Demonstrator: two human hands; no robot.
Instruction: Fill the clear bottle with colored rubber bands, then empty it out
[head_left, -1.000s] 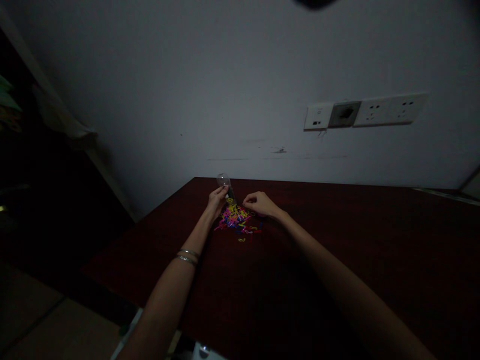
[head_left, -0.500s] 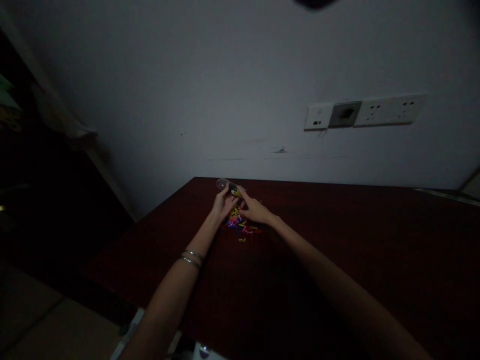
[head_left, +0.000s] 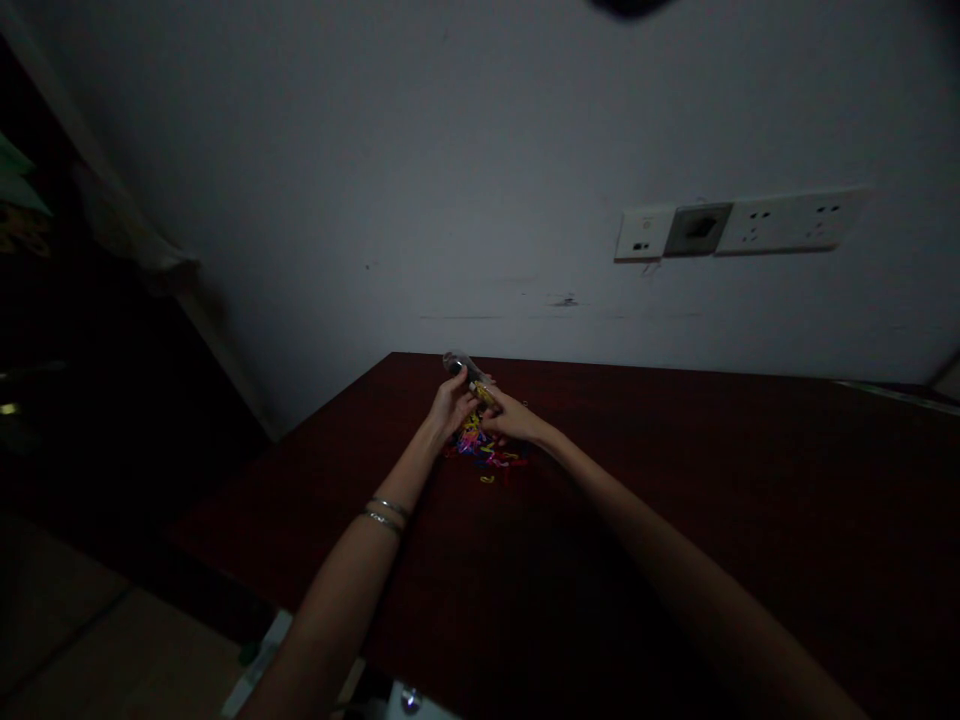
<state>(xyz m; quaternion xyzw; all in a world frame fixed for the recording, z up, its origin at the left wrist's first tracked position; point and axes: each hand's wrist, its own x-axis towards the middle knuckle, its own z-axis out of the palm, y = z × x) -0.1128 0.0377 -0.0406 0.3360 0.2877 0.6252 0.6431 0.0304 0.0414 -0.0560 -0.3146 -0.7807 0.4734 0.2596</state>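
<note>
Near the far edge of the dark red table (head_left: 570, 480), my left hand (head_left: 449, 404) is wrapped round a clear, rounded plastic container (head_left: 457, 359) with a dark part, tilted down to the right. My right hand (head_left: 514, 417) is closed around the container's lower end, its fingertips partly hidden. Yellow pieces (head_left: 484, 394) show at that end, between the hands; whether they lie inside it I cannot tell. Below both hands is a small pile of colourful loops (head_left: 472, 440) resembling paper clips. A single yellow loop (head_left: 487, 479) lies in front of the pile.
A pale wall (head_left: 480, 200) rises behind the table, with a row of sockets (head_left: 739, 228) at right. Pale objects (head_left: 412, 698) stand below the table's near edge. Dark furniture (head_left: 97, 360) is on the left. The light is dim.
The clear container has turned in my hands and moved slightly right, its rounded end now nearer the wall. The yellow pieces show closer to my right hand. The pile looks the same.
</note>
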